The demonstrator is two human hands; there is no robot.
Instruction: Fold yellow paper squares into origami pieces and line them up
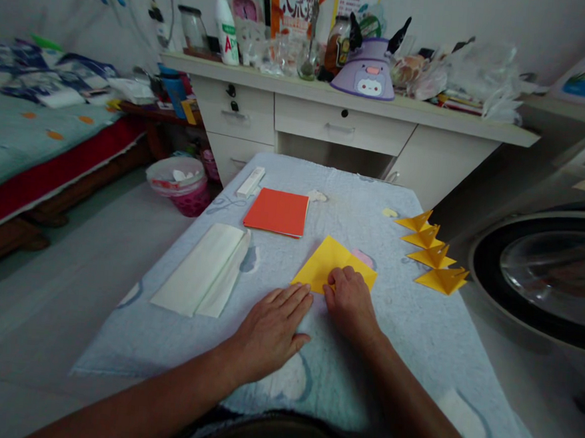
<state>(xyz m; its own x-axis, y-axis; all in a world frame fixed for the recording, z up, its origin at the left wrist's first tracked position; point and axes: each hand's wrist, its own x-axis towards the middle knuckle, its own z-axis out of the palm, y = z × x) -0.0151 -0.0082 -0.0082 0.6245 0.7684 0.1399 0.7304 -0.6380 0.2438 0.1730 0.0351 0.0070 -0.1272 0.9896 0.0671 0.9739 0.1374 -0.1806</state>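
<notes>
A sheet of yellow origami paper [330, 256] lies on the cloth-covered table, creased and with its lower edge toward me. My left hand [276, 324] rests flat with fingers stretched out, the fingertips at the paper's lower left corner. Curled fingers of my right hand [349, 300] press on the lower middle of the paper; whether they pinch its edge is hard to make out. Beyond the paper lies a stack of orange-red square paper [277, 211]. Several folded yellow paper figures [441, 281] stand in a row along the table's right side.
Folded whitish tissue [202, 266] and a small white box [250, 182] lie on the table's left side. A pink waste bin [182, 183] stands on the floor at left, a front-loading washing machine [564, 198] at right. Behind is a cluttered white desk [342, 126].
</notes>
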